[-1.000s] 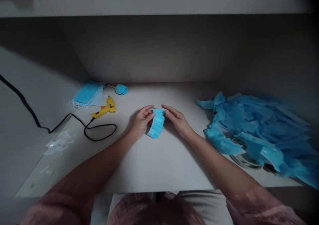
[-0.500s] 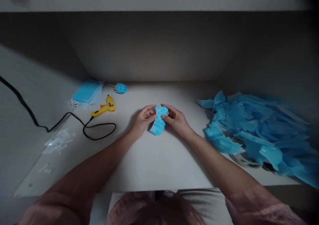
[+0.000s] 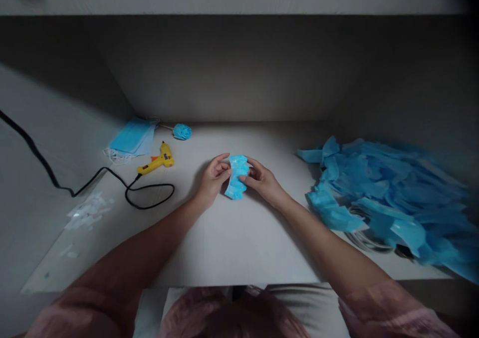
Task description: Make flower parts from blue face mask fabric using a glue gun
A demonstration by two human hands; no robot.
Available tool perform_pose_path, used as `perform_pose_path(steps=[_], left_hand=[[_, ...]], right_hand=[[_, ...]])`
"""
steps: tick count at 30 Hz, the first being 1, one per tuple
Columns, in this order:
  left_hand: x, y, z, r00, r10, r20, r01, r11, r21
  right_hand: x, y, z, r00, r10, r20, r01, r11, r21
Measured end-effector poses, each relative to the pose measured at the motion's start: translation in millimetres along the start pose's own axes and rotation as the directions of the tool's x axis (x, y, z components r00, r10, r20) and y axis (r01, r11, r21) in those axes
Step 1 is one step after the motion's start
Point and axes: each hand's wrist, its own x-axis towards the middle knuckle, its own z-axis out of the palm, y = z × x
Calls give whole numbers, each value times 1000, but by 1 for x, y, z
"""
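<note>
A blue pleated strip of mask fabric (image 3: 237, 184) with a scalloped right edge is held up over the middle of the white table. My left hand (image 3: 214, 177) pinches its left edge between thumb and fingers, the index finger raised off it. On the other side, my right hand (image 3: 262, 179) grips the scalloped edge, thumb in front and fingers partly hidden behind. The strip curves slightly, its lower end hanging toward me.
Left of my hands lies a yellow glue gun (image 3: 156, 162) with a looped black cord (image 3: 150, 207). Behind it are blue face masks (image 3: 130, 136) and a blue fabric rose (image 3: 182, 131). White scraps (image 3: 88, 211) lie at left. A large heap of blue fabric pieces (image 3: 389, 183) covers the right side.
The strip has shifted slightly up and left and shows more of its face. My left fingers have moved from its top toward its left edge.
</note>
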Motion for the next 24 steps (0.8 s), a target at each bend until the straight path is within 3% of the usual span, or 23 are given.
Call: perform_pose_path(steps=[6,13,19,24], left_hand=[[-3,1,1,998,-21,52,22,1000,-18],[-2,1,3,994,-36,105,36,999,4],[0,0,1,999,-11,37,12,1000,-9],[0,-1,-1,1000,7,25,-6,1000,-10]], right_hand=[[1,2,-2,997,-23,-79,24,1000,18],[0,-2,-3,998,-53,-43,53,999,-6],[-3,-10,-2,993,16,-120,-13,1000,23],[-2,-7,0,998,7,-55,-8,1000,-18]])
